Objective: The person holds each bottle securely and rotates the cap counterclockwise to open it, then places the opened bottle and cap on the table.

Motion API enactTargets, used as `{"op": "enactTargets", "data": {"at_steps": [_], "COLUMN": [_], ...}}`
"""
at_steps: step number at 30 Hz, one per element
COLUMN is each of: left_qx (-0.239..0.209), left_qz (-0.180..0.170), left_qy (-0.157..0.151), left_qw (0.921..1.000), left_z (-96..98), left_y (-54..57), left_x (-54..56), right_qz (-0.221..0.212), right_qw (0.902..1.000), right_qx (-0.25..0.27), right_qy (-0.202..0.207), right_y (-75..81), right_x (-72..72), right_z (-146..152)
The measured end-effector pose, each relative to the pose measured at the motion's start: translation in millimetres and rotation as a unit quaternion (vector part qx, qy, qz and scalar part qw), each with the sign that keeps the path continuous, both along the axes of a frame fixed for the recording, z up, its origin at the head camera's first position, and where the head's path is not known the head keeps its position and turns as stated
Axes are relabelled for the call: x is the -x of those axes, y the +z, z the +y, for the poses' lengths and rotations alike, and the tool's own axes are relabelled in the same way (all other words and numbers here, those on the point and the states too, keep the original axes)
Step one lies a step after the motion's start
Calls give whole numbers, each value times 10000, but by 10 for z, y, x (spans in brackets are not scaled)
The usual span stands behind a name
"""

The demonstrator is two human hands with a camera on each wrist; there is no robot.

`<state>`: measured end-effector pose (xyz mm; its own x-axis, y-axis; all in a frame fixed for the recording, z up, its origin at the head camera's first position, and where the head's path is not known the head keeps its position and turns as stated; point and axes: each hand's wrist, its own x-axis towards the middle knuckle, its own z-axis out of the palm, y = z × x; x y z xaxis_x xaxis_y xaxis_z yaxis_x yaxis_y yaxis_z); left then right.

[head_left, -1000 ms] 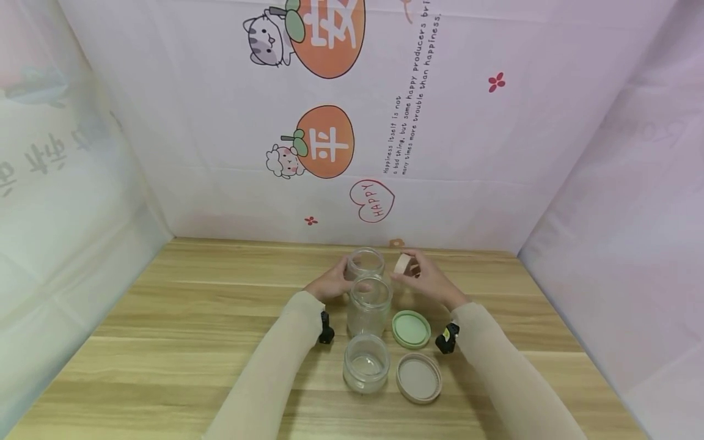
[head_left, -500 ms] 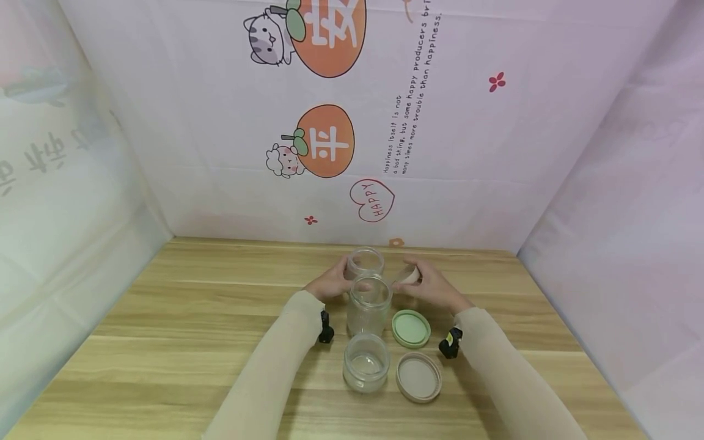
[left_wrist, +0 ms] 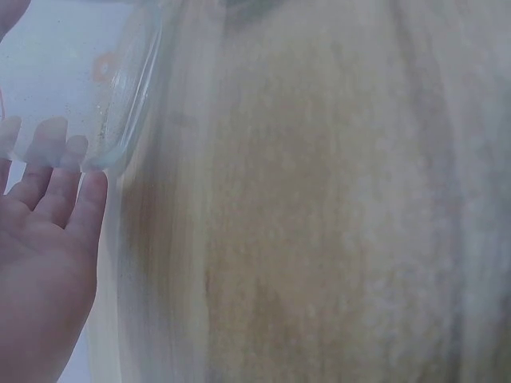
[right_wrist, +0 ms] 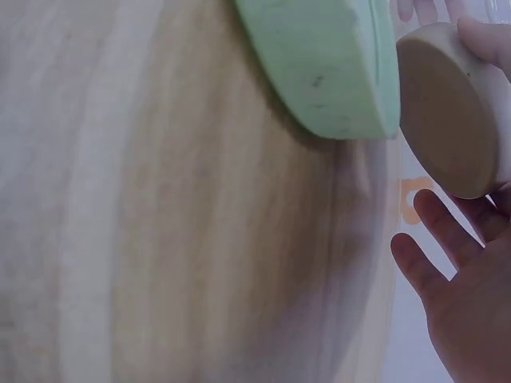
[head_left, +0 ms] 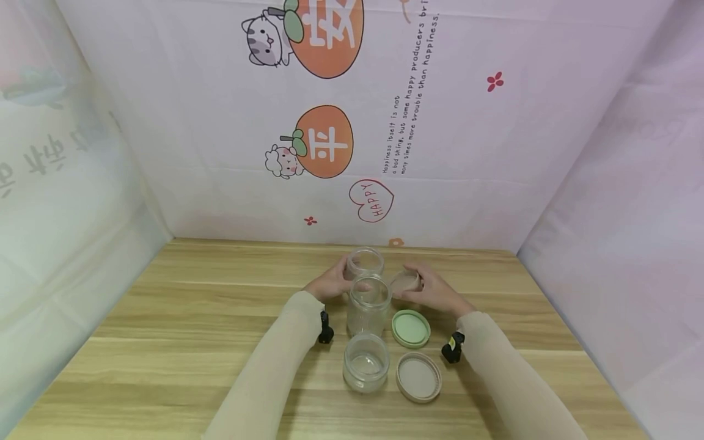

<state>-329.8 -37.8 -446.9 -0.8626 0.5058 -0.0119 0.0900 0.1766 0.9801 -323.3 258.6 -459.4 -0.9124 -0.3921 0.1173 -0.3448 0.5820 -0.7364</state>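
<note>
Three clear glass jars without lids stand in a row on the wooden table. My left hand grips the farthest jar from its left side; in the left wrist view the fingers lie against the glass. Between thumb and fingers, my right hand holds a beige lid just right of that jar. The lid is tilted and apart from the table in the right wrist view, with two fingers spread free of it. The middle jar partly hides the left fingertips.
A green lid lies right of the middle jar. Closer to me, a greyish-beige lid lies beside the shorter front jar. A printed white cloth hangs behind the table, with more cloth at both sides.
The beige lid has turned in my right hand from standing on edge to a flatter tilt, with that wrist shifting slightly right. My left hand and the jars have stayed put.
</note>
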Motion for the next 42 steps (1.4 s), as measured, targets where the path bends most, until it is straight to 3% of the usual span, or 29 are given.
{"op": "enactTargets", "data": {"at_steps": [10, 18, 42], "left_qx": [251, 211, 293], "left_qz": [131, 42, 33], "left_qy": [103, 171, 178], "left_qw": [9995, 9996, 9994], "left_z": [10, 18, 13], "left_y": [-96, -90, -108], "left_x": [69, 56, 70], "right_qz": [-158, -28, -42], "right_qw": [9994, 9987, 9988], "right_qx": [-302, -433, -360], "right_qy": [26, 271, 335], "right_y": [-46, -68, -134], "right_x": [-30, -46, -20], "right_z": [53, 119, 173]}}
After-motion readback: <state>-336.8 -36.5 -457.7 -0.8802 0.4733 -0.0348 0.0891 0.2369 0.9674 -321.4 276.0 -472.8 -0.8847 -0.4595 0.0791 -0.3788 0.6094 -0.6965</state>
